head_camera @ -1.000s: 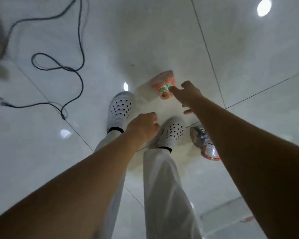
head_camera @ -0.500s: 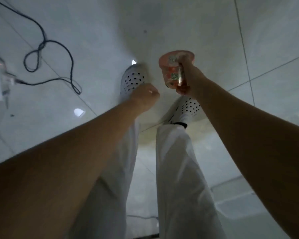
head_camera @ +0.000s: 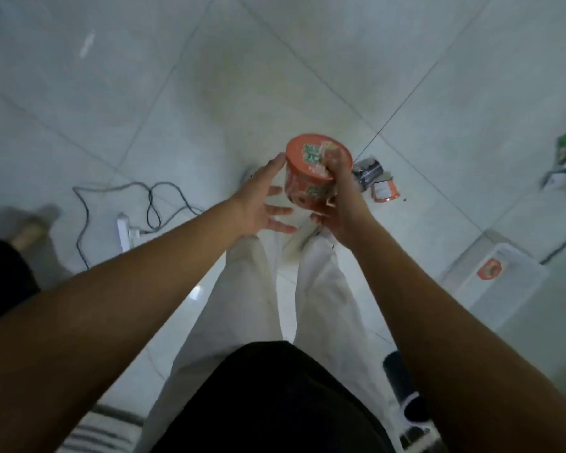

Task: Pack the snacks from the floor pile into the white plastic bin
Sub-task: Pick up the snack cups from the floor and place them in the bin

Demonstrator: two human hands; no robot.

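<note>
Your right hand [head_camera: 337, 204] grips the cup [head_camera: 311, 171] from its right side, fingers curled over the lid's edge and down the wall, and holds it upright in the air above your legs. Your left hand [head_camera: 262, 204] is released, fingers spread just beside and below the cup; whether the thumb touches the rim cannot be told. The bin [head_camera: 504, 299] stands on the floor to your right, well apart from the cup, with one red pack [head_camera: 489, 269] lying in it. Slide the left palm under the base for support, keep the lid level, swing right, and lower the cup into the bare part beside the red pack rather than dropping it. More snacks [head_camera: 378, 183] lie on the floor just past your right hand.
</note>
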